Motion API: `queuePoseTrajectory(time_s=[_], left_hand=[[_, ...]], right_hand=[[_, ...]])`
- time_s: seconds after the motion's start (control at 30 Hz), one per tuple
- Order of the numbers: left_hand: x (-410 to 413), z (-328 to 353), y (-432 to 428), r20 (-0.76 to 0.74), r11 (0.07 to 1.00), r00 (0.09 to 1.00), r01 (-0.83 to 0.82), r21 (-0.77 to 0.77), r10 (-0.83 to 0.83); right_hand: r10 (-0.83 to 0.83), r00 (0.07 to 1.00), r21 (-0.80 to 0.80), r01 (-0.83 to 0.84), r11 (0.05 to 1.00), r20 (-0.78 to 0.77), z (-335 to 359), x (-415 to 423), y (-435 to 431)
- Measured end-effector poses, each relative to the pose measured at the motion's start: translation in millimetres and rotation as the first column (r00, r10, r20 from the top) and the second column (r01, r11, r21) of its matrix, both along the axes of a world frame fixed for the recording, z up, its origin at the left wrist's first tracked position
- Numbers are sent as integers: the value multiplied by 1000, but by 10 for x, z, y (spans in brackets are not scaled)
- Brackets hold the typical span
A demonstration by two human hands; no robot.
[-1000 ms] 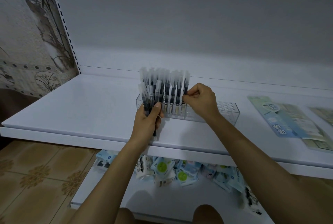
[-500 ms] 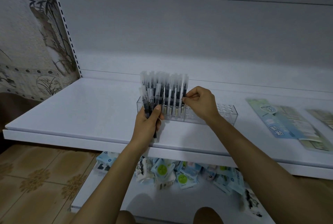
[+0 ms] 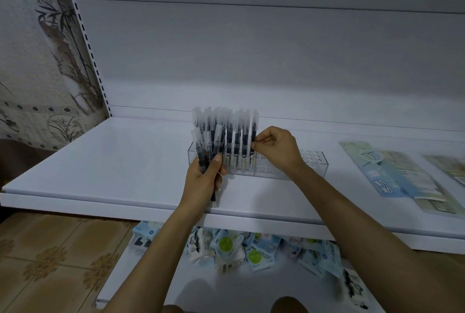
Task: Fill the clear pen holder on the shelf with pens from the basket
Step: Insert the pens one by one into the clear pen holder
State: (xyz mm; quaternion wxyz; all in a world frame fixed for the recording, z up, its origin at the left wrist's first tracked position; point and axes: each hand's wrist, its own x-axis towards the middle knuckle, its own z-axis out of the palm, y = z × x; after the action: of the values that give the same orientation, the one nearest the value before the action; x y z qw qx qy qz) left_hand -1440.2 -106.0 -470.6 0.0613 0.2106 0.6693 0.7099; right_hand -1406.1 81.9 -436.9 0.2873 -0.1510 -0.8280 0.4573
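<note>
Gripping spare pens, the left hand partly hides the pen holder.

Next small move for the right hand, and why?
Probably release the pen that the right hand pinches: it looks upright in the clear holder, at the end of the filled rows. The left hand grips a bundle of pens, and the holes further right are empty.

The shelf is white. The holder is clear; the pens are black under frosted caps. The wallpaper is beige with dark bamboo stems. The floor tiles are tan with brown flower motifs. The packets below are pale blue and white, some with green circles.
</note>
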Motion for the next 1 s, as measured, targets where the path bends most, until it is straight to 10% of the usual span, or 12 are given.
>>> queuePoseTrajectory(time_s=[0.57,1.0], left_hand=[[26,63,-15,100,983,990,82,166,-99],[-167,10,-181,449,787,841,-44,615,-303]], right_hand=[[49,973,-32,-58,998,-226,222,424,-275],[246,964,41,-251,967,106,-307,392,-1160]])
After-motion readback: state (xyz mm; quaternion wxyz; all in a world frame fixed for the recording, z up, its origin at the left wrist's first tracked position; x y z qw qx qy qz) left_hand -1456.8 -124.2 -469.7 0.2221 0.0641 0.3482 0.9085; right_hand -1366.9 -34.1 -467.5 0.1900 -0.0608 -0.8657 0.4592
